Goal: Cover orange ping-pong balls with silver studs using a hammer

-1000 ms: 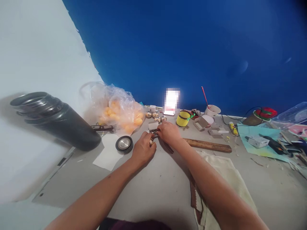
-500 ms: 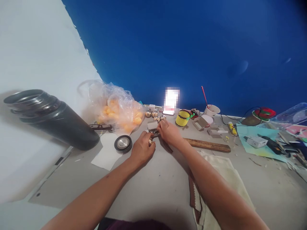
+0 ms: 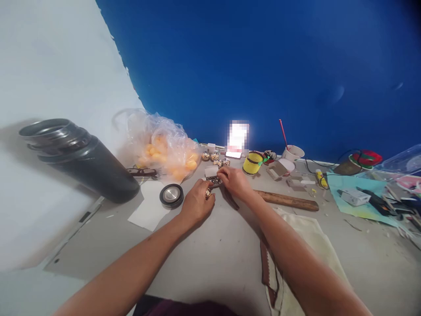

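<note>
My left hand [image 3: 198, 202] is closed round a shiny gold-coloured ball [image 3: 208, 192], patterned and partly covered by the fingers. Its fingertips reach the near edge of a small open box [image 3: 211, 171] with a white lid standing up. Small dark and silvery pieces [image 3: 214, 180] lie inside the box. My right hand [image 3: 236, 182] is at the box's right side, thumb and fingers pinched together over its contents. Whatever is in that pinch is too small to make out. Several similar shiny balls [image 3: 215, 156] sit just behind the box.
A dark flask [image 3: 88, 162] stands at left, with its round lid [image 3: 171, 195] nearby on white paper [image 3: 146, 210]. Behind are a plastic bag of orange balls [image 3: 161, 149] and a glowing phone [image 3: 233, 154]. A wooden stick [image 3: 289, 200] and cream cloth [image 3: 309, 237] lie right.
The whole view has shifted slightly, so things appear a little further right. My right fingers have drawn back slightly, showing more of the box's contents. My left hand keeps hold of the ball.
</note>
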A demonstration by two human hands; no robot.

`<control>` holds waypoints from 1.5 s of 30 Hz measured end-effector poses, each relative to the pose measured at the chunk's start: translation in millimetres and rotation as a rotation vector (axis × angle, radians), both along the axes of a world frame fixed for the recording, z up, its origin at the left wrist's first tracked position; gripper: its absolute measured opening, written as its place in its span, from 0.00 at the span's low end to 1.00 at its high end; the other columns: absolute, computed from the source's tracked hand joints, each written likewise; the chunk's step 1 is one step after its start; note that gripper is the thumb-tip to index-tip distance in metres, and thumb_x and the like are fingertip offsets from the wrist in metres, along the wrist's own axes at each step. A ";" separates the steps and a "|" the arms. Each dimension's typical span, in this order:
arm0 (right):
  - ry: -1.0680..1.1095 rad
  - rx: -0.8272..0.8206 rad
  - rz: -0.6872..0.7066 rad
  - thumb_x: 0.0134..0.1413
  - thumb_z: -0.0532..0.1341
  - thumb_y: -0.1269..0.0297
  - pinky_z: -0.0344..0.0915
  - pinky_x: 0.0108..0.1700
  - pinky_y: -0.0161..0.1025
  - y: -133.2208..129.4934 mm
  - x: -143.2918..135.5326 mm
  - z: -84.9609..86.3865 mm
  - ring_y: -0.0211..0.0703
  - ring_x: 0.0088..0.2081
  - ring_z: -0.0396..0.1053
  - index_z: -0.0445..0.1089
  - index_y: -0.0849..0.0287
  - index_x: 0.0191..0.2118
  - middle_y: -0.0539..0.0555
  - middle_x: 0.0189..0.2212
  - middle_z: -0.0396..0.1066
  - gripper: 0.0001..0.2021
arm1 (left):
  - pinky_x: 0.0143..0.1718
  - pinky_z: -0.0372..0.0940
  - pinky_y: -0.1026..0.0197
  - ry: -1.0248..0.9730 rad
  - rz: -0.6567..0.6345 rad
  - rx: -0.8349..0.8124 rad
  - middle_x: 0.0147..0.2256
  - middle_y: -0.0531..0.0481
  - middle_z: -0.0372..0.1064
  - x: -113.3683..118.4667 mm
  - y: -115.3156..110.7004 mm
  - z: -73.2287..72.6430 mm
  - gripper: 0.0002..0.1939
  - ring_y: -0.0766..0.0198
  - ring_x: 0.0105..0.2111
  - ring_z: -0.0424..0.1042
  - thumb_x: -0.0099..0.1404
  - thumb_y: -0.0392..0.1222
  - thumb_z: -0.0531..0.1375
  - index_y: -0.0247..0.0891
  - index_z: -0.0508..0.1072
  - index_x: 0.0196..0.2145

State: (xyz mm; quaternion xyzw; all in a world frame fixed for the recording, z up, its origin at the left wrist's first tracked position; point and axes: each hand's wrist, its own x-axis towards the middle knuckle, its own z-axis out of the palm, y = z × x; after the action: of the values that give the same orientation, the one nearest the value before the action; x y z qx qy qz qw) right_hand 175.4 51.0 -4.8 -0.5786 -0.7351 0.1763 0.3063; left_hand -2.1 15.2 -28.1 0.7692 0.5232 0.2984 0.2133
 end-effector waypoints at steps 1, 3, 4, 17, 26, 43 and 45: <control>0.070 -0.004 -0.008 0.61 0.58 0.68 0.60 0.40 0.38 1.2 1.2 0.9 0.44 0.35 0.71 0.75 0.57 0.33 0.53 0.33 0.78 0.08 | 0.49 0.69 0.49 -0.022 0.007 -0.006 0.43 0.43 0.72 0.1 0.0 0.7 0.15 0.51 0.44 0.74 0.60 0.34 0.58 0.37 0.75 0.45; 0.228 -0.039 -0.040 0.59 0.58 0.68 0.61 0.38 0.38 2.7 3.3 4.5 0.41 0.32 0.70 0.75 0.58 0.31 0.52 0.30 0.77 0.08 | 0.50 0.68 0.49 -0.081 0.018 -0.023 0.42 0.44 0.72 0.2 -0.4 3.0 0.13 0.52 0.44 0.73 0.59 0.35 0.59 0.38 0.75 0.43; 0.313 -0.072 -0.061 0.58 0.59 0.67 0.61 0.36 0.37 2.6 4.5 6.9 0.40 0.30 0.69 0.74 0.58 0.30 0.51 0.28 0.77 0.08 | 0.50 0.68 0.49 -0.115 0.019 -0.033 0.42 0.45 0.72 0.2 -0.8 4.6 0.12 0.52 0.44 0.73 0.59 0.35 0.60 0.38 0.75 0.42; 1.090 -0.443 -0.090 0.36 0.76 0.49 0.49 0.19 0.29 -28.5 25.8 21.5 0.29 0.20 0.55 0.74 0.60 0.32 0.50 0.25 0.72 0.22 | 0.36 0.67 0.60 -0.501 -0.111 -0.305 0.37 0.50 0.72 7.5 -13.7 10.8 0.20 0.63 0.32 0.69 0.56 0.37 0.62 0.38 0.75 0.48; 1.189 -0.391 0.069 0.40 0.77 0.53 0.52 0.21 0.30 -50.1 22.5 38.5 0.31 0.24 0.58 0.75 0.58 0.33 0.51 0.30 0.73 0.18 | 0.28 0.67 0.60 -0.851 -0.158 -0.627 0.26 0.57 0.68 13.7 -14.6 13.4 0.27 0.69 0.21 0.67 0.52 0.37 0.67 0.36 0.72 0.51; 1.168 -0.528 0.091 0.40 0.78 0.55 0.50 0.23 0.33 -57.7 32.3 4.6 0.32 0.22 0.60 0.77 0.59 0.32 0.51 0.26 0.75 0.17 | 0.37 0.72 0.58 -1.062 -0.210 -0.713 0.36 0.49 0.75 10.4 -20.7 19.2 0.22 0.60 0.36 0.77 0.57 0.40 0.72 0.37 0.74 0.48; 1.169 -0.536 0.083 0.39 0.78 0.56 0.50 0.23 0.33 -58.2 32.0 4.8 0.32 0.22 0.60 0.78 0.59 0.32 0.51 0.26 0.74 0.17 | 0.37 0.72 0.57 -1.051 -0.200 -0.707 0.37 0.49 0.75 10.4 -20.8 19.5 0.22 0.61 0.35 0.76 0.56 0.41 0.72 0.38 0.74 0.47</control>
State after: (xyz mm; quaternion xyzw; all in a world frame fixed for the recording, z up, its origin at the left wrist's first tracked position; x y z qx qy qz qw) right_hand 207.4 -7.2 0.0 -0.4145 -0.3991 0.6517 0.4942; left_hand 8.3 -5.5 -8.6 0.4485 0.3415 0.4240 0.7089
